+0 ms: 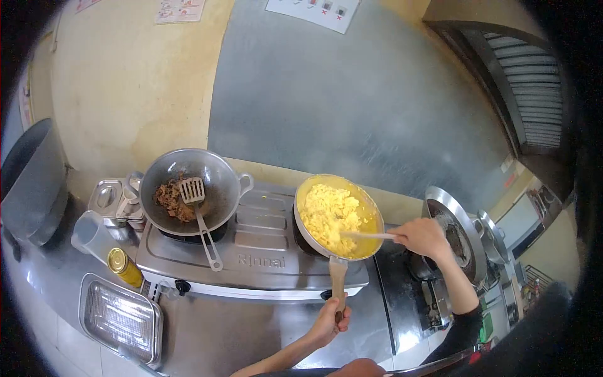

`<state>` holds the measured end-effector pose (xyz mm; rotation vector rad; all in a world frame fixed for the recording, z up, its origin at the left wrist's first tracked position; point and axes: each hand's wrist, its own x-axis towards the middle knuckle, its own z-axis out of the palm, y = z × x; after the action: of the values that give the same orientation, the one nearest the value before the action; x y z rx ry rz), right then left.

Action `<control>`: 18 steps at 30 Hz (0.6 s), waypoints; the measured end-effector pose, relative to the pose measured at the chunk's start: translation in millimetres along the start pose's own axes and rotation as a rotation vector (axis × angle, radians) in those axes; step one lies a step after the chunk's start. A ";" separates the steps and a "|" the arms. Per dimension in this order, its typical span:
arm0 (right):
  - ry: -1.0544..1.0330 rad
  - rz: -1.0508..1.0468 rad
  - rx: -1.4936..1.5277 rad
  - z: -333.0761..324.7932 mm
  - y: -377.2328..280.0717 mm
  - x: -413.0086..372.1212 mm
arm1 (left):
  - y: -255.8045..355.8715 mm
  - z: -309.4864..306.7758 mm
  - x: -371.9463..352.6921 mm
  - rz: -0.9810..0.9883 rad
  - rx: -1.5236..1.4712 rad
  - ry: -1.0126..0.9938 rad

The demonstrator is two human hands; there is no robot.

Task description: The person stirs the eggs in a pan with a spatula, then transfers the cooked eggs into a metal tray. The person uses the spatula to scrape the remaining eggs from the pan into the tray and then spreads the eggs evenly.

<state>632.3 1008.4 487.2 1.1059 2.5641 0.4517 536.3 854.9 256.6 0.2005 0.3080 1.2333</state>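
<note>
My left hand is wrapped round the wooden handle of a frying pan, which sits over the right burner of the stove. Yellow scrambled eggs fill much of the pan. In my right hand is the handle end of a pale spatula; its far end lies in the eggs, so its blade is hard to make out. On the left burner stands a wok with brown chopped food and a slotted turner leaning over its rim.
The Rinnai stove rests on a steel counter. To its left are a metal tray, a yellow-gold can, a clear plastic jug and lidded steel containers. A large pan of dark liquid stands at the right.
</note>
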 end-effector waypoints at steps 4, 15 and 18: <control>-0.115 -0.097 -0.219 28.6 -36.3 8.0 | 2.4 3.3 -0.1 -0.016 0.005 0.035; -0.239 0.192 0.179 38.1 49.3 111.9 | -8.5 6.5 -2.0 0.090 0.009 0.087; -0.058 0.354 0.120 22.9 38.4 89.4 | -7.1 -2.3 5.4 0.057 -0.022 0.083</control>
<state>607.7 1103.4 468.0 1.6018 2.3751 0.3430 543.4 857.7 251.6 0.1401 0.3620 1.3033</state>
